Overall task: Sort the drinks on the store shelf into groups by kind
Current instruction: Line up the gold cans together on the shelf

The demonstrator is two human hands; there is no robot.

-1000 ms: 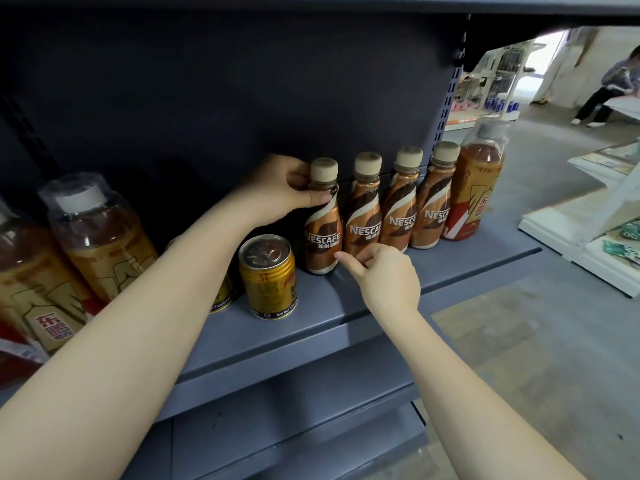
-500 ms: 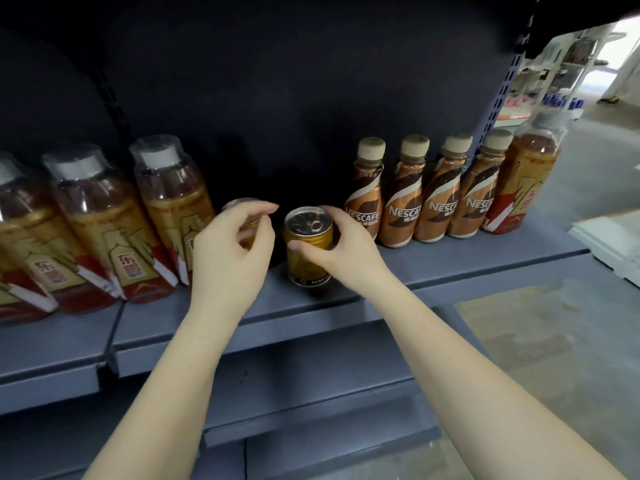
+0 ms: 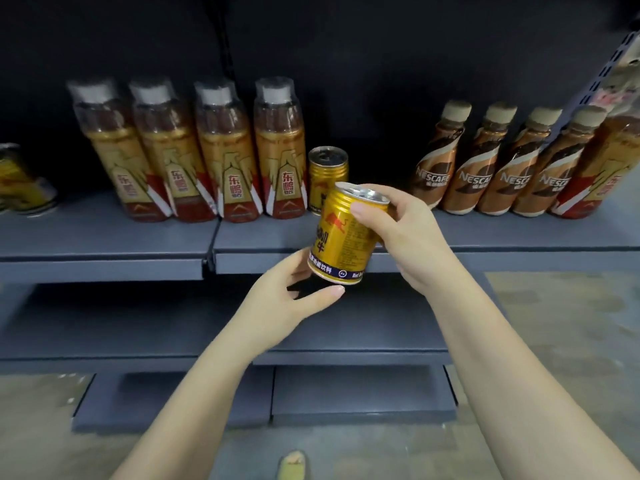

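A shop: grey metal shelf (image 3: 104, 237) with rows of branded drinks (image 3: 221, 150).

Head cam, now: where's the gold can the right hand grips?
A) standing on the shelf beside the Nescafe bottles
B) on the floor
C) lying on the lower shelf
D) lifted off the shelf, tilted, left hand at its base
D: the gold can is off the shelf and tilted, right hand gripping its upper part, left hand at its base.

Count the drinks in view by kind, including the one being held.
Nescafe coffee bottles: 4
Tall gold-label energy drink bottles: 5, four at left, one at far right
Gold Red Bull cans: 3, one in the right hand, one standing, one far left
Total: 12
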